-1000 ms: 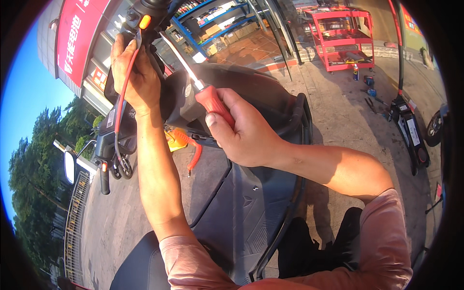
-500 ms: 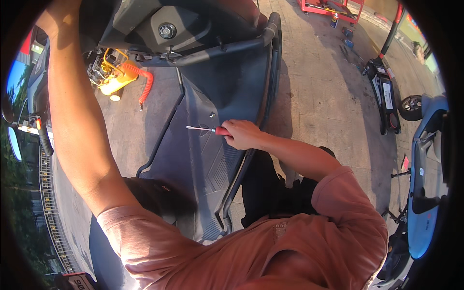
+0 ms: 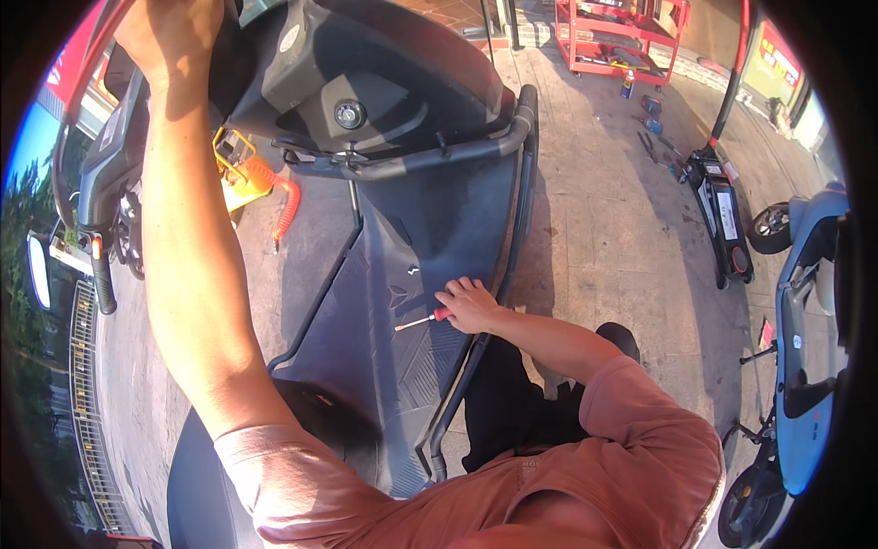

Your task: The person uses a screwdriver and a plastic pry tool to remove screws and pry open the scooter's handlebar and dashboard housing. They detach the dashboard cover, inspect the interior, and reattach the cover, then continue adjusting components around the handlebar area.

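In my right hand, low over the scooter's dark footboard, is a screwdriver. Its red handle shows under my fingers, and the slim metal shaft points left. Whether the shaft touches the board I cannot tell. A small shiny piece lies ahead of that hand. My left arm reaches far forward to the scooter's front, where my left hand is by the handlebar area; its fingers are hidden at the picture's edge. The dark front panel carries a round ignition lock.
Black tube guards run along the scooter's sides. Beyond it stand a yellow compressor with a coiled orange hose. To the right are a floor jack, a blue scooter and a red tool cart.
The view has tilted forward, so the scooter sits lower in the picture. My right hand has moved down and back with the screwdriver, its fingers now flatter. My left hand stays forward.
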### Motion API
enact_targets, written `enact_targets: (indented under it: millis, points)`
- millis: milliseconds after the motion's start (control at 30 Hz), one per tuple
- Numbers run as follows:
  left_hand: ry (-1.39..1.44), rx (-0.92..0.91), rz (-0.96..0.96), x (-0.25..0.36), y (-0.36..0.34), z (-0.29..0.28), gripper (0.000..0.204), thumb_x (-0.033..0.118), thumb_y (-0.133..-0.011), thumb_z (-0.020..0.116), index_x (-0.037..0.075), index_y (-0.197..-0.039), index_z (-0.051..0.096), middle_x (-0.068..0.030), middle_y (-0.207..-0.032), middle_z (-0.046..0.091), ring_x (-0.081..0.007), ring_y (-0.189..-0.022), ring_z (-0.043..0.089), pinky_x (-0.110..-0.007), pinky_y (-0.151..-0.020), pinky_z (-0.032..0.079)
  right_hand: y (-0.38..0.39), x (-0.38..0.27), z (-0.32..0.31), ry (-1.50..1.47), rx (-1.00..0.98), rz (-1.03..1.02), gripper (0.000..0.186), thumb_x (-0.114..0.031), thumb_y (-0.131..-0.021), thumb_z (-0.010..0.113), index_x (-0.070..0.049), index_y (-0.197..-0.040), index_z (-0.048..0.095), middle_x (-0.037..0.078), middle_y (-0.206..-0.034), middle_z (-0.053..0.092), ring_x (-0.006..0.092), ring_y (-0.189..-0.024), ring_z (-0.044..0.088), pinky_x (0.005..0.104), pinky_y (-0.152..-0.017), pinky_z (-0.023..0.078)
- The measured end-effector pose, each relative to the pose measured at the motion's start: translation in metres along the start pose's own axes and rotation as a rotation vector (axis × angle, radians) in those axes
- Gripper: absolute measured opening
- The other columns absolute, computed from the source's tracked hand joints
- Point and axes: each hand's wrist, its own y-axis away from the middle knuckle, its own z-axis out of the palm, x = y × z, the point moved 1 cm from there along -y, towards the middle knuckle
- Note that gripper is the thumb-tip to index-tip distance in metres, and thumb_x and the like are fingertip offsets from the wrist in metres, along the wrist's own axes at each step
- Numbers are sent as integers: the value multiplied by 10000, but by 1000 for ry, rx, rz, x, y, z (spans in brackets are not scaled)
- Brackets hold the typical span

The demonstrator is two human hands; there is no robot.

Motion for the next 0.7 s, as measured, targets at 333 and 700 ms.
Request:
enact_targets:
  millis: [333, 700]
  points:
    - [136, 99, 142, -3, -4, 11, 275, 118, -862, 692, 68, -1132, 675, -162, -1174, 670, -379, -1090, 631, -466, -943, 502, 30, -126, -411, -3, 1355, -845, 604, -121, -725, 800, -211, -1286, 593, 118, -1186, 535, 299, -936, 651, 385, -741, 566]
    - [322, -89, 167, -33, -6, 4, 530, 206, -935, 627, 44, -1421, 492, -166, -1414, 541, -300, -1300, 526, -372, -1094, 412, 30, -180, -490, 513, 1375, -907, 101, -131, -777, 738, -89, -816, 655, 56, -750, 652, 233, -711, 652, 334, -622, 512]
